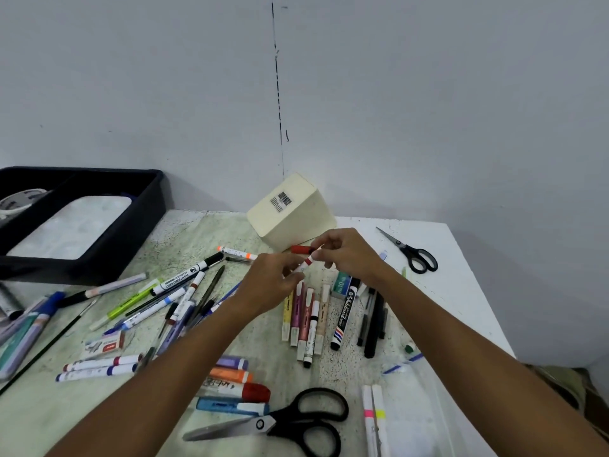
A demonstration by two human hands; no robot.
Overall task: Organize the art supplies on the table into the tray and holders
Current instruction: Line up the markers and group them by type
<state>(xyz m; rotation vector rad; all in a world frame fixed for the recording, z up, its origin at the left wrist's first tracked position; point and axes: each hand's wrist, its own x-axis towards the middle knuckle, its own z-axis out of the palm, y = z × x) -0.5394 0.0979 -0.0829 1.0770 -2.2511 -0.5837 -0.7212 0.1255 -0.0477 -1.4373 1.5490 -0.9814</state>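
Note:
Above the middle of the table my left hand (268, 285) pinches a white marker with a red band (304, 264). My right hand (346, 250) pinches a red cap (300, 249) just above that marker's tip. A cream holder (291, 211) lies tipped over behind my hands, its barcoded base facing up. A black tray (82, 222) stands at the back left. Pens and markers (174, 295) lie scattered on the left. A row of pastel highlighters (304, 319) lies below my hands.
Large black scissors (290, 420) lie at the front. Small black scissors (412, 253) lie at the back right. A black whiteboard marker (344, 316), black pens (374, 321), an eraser box (105, 346) and two white highlighters (374, 417) lie around. The table's right edge is near.

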